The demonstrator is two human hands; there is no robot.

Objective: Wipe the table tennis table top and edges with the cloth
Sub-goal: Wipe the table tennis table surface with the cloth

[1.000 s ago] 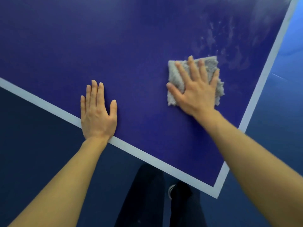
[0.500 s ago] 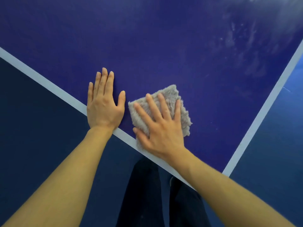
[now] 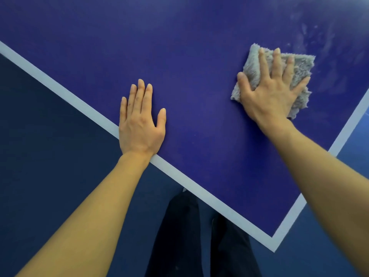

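Grey cloth point(image 3: 279, 76) under flat right hand point(image 3: 271, 92) | left hand point(image 3: 139, 124) flat on table point(image 3: 179, 56)

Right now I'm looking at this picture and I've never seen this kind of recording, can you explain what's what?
There is no machine here. A person wears a camera on their head, so this single picture looks forward and down at their own arms. The dark blue surface is a table tennis table with a white border line, seen near one corner. The left hand lies flat and empty on the table by the near edge. The right hand presses a folded grey fluffy cloth onto the top with straight, spread fingers. Pale smears show beyond the cloth. Below are the person's dark trousers and the blue floor.
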